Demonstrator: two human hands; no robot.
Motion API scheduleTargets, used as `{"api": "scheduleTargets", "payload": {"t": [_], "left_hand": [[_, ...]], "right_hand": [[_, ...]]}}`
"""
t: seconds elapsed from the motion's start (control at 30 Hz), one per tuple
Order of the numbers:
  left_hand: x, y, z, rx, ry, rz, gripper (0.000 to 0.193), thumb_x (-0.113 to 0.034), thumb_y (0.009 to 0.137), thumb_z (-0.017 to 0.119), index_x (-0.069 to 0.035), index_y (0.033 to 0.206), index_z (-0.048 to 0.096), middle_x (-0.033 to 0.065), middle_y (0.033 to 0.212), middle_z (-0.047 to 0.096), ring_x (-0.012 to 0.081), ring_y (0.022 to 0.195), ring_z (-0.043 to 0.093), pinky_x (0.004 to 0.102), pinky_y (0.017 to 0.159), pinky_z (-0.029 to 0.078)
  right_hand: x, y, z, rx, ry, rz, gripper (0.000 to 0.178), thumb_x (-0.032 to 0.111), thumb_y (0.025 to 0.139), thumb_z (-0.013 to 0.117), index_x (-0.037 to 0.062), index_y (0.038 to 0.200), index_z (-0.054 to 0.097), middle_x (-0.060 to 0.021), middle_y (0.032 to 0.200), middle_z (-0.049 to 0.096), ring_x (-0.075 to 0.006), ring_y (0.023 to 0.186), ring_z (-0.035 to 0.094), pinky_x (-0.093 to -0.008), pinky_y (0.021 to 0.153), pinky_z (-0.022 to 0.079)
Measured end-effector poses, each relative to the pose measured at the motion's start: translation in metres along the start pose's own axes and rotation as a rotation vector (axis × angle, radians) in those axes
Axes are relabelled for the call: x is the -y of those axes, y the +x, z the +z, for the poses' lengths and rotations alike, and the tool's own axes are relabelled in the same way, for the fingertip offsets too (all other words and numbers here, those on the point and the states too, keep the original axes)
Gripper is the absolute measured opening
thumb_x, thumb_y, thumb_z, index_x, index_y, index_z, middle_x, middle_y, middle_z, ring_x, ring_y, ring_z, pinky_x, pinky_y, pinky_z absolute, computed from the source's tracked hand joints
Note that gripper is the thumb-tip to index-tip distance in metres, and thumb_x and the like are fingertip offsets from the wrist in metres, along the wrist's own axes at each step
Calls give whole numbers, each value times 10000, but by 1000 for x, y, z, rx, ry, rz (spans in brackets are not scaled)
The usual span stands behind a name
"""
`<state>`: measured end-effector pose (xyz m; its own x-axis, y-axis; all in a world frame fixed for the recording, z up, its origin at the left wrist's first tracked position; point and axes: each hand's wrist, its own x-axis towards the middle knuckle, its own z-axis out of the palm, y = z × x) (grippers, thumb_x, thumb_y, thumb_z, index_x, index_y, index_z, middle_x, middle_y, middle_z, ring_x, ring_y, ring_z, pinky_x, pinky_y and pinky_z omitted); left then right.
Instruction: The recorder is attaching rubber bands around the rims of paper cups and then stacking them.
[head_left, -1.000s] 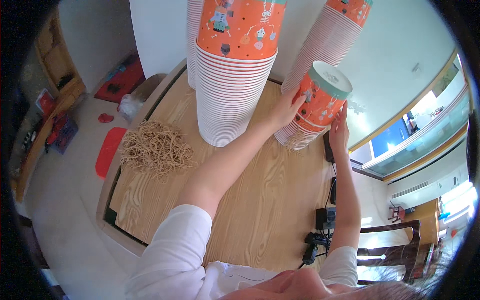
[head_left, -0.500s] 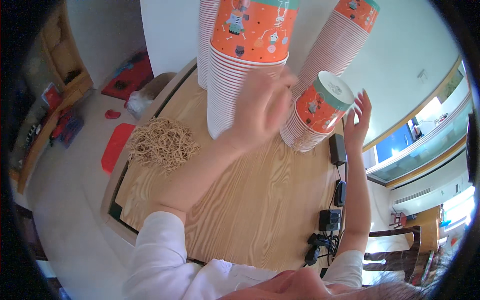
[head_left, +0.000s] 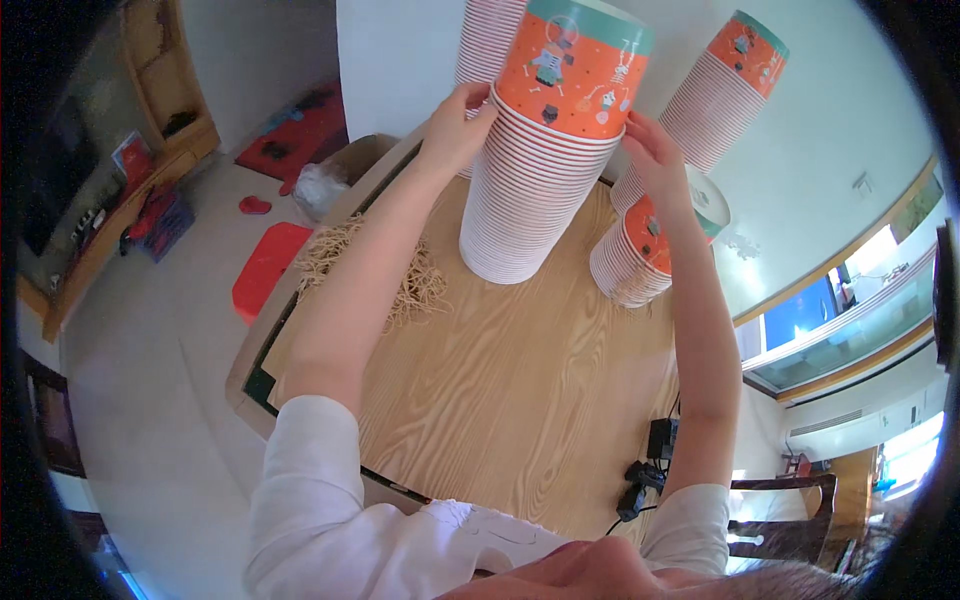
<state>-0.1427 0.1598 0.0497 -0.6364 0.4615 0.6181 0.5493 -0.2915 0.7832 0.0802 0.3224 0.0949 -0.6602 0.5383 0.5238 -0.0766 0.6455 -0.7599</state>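
A tall stack of orange paper cups with teal rims (head_left: pixel 540 150) stands on the wooden table (head_left: pixel 500 390). My left hand (head_left: pixel 455 125) grips its left side near the top. My right hand (head_left: pixel 655 150) presses against its right side at about the same height. A short stack of the same cups (head_left: pixel 640 255) stands just right of it, below my right wrist. Another tall stack (head_left: pixel 725 95) rises behind at the right, and a further stack (head_left: pixel 482 40) stands behind my left hand.
A heap of tan rubber bands (head_left: pixel 405 275) lies on the table's left part. Black cables and a plug strip (head_left: pixel 650 465) sit at the right edge. A red stool (head_left: pixel 265 270) and a white bag (head_left: pixel 320 185) are on the floor to the left.
Both hands have left the short stack and risen to the tall middle stack, now holding it on either side near its top.
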Motion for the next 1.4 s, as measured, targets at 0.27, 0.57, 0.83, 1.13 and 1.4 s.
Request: {"api": "scheduleTargets", "payload": {"t": [0.27,0.57,0.83,1.13,1.4], "left_hand": [[4,4,-7,75,-28,36,440,-236,825,602,21,1182,591,191,1122,631,292,1101,574,375,951,435],[-14,11,-4,95,-111,56,466,-243,818,614,28,1196,585,195,1170,620,281,1106,581,355,971,423],[-38,22,-5,133,-75,79,482,-217,858,639,-4,1280,539,141,1261,580,214,1199,516,328,1033,365],[-138,41,13,-151,212,680,630,-71,843,611,-43,1414,349,232,1280,488,331,1192,500,375,998,415],[-258,-28,-50,190,100,358,444,-87,874,547,13,1300,477,227,1057,562,361,1008,564,419,868,452]], "right_hand": [[-2,-2,4,7,155,-18,431,47,908,553,14,1328,462,-123,1263,571,-184,1148,539,-306,968,425],[5,-4,7,13,239,-66,488,50,907,564,8,1366,404,-144,1294,548,-194,1156,535,-311,970,430],[31,9,12,41,257,-104,575,67,921,537,10,1434,284,-130,1350,498,-194,1222,485,-328,1024,372],[80,56,-18,-271,286,-453,482,58,902,595,-10,1349,428,-83,1243,581,-186,1140,549,-297,981,427],[165,-53,-49,-723,-383,-547,248,138,872,678,-18,1020,555,-105,978,651,-158,899,594,-295,823,487]]}}
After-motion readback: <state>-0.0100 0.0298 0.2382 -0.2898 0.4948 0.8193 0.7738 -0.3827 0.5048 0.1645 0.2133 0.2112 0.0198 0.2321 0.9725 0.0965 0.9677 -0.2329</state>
